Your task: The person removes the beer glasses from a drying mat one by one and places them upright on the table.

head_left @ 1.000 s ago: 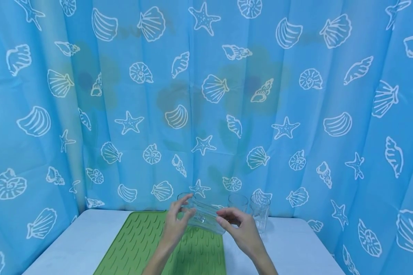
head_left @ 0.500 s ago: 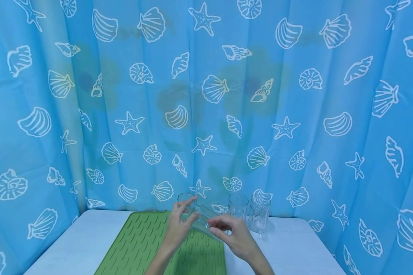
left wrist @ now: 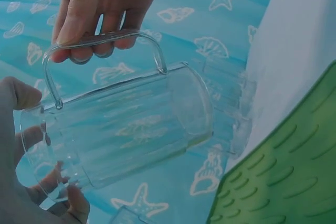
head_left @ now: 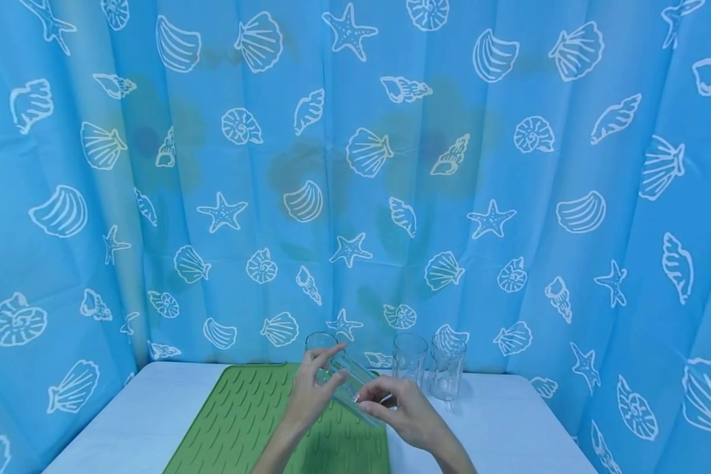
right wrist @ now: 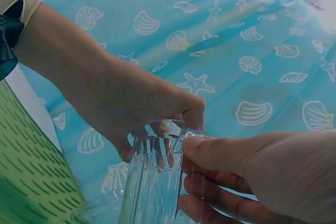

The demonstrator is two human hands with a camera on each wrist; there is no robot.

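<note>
A clear glass mug [left wrist: 126, 135] is held tilted over the green mat, its right end lower in the head view. My left hand [head_left: 313, 388] grips the left end, with thumb and fingers around the glass. The right hand [head_left: 404, 408] has its fingers curled round the mug's handle [left wrist: 156, 51], thumb laid along it. In the right wrist view, the faceted end of the mug [right wrist: 152, 182] sits in the left hand's fingers. Behind the left hand stands another clear glass [head_left: 321, 340], partly hidden by that hand.
Two upright glass mugs, a nearer-middle mug [head_left: 410, 355] and a right-hand mug [head_left: 448, 372], stand at the back of the white table [head_left: 492, 428]. A ridged green mat [head_left: 231, 415] lies under the hands. A blue shell-print curtain [head_left: 355, 197] hangs behind.
The held mug has tipped further, its right end dropping. The right hand has shifted slightly left and down with the handle; the left hand has turned a little with it.
</note>
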